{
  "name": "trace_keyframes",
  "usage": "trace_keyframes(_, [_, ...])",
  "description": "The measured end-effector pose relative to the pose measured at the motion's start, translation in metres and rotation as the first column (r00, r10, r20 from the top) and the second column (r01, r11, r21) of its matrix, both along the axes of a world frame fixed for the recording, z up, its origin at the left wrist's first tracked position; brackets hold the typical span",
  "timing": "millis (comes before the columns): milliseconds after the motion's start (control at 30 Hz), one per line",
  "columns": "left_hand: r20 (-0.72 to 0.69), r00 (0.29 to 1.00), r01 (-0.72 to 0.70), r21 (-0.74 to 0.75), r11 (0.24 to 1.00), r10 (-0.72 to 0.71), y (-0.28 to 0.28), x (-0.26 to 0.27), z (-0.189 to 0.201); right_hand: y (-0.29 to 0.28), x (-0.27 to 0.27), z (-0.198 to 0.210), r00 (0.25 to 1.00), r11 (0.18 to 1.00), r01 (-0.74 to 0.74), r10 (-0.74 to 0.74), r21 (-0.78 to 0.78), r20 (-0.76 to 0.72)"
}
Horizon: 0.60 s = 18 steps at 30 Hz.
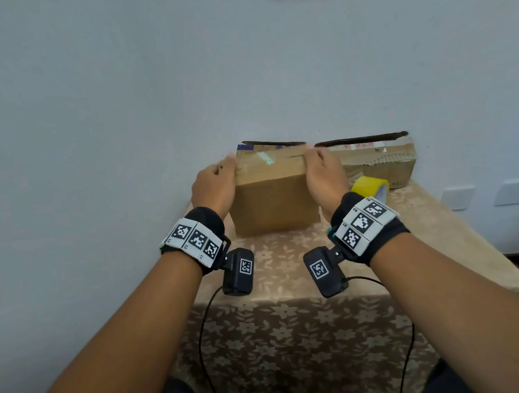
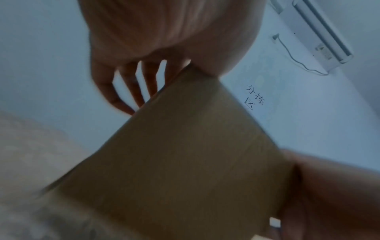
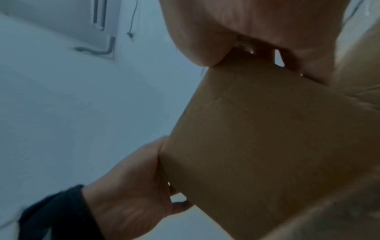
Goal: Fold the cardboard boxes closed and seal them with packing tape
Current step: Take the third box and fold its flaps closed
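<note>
The box [image 1: 271, 192] (judged light, stiff, crushable at its flaps) is gripped at its upper side edges by the left hand [image 1: 214, 187] and right hand [image 1: 324, 175].

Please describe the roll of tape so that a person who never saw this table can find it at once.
Look at the table with the flowered cloth, at its far right part. Two cardboard boxes stand by the wall; the roll of tape lies in front of the right-hand box. It is the only bright yellow, round thing there.

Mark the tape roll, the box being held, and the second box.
tape roll [image 1: 369, 185]: head view, yellow outer band.
held box [image 1: 272, 204]: head view, front face.
second box [image 1: 381, 160]: head view, front face, right of the held one.
</note>
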<state>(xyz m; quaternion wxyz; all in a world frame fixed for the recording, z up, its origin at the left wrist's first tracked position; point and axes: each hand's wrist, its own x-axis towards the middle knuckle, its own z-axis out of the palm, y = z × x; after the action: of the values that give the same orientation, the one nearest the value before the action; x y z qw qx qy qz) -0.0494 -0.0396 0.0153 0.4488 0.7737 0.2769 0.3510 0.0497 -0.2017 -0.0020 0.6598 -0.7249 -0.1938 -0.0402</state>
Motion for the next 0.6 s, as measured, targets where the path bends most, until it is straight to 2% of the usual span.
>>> trace_keyframes(100, [0.301, 0.952, -0.068, 0.036, 0.997, 0.054, 0.003, 0.001, -0.001, 0.005, -0.012, 0.007, 0.990, 0.973, -0.086, 0.060, 0.214, 0.127])
trace_keyframes(167, [0.432, 0.899, -0.049, -0.043, 0.998, 0.063, 0.006, 0.003, -0.004, 0.010, -0.017, 0.008, 0.978, 0.953, -0.177, 0.141, 0.245, 0.156])
trace_keyframes(267, [0.519, 0.847, -0.039, -0.156, 0.987, 0.116, 0.008, 0.003, -0.007, 0.019, -0.023, 0.005, 0.959, 0.932, -0.284, 0.276, 0.226, 0.067])
trace_keyframes(333, [0.527, 0.843, -0.017, -0.176, 0.984, 0.109, 0.009, 0.001, -0.009, 0.024, -0.024, 0.003, 0.964, 0.936, -0.263, 0.267, 0.234, 0.012])
trace_keyframes(467, [0.478, 0.875, 0.077, -0.283, 0.956, 0.071, 0.005, 0.000, -0.010, 0.023, -0.016, -0.005, 0.976, 0.918, -0.183, 0.211, 0.351, -0.044])
trace_keyframes(600, [0.270, 0.962, 0.143, -0.380, 0.914, -0.038, 0.002, 0.001, -0.006, 0.016, -0.014, -0.017, 0.987, 0.919, -0.163, 0.156, 0.358, 0.048])
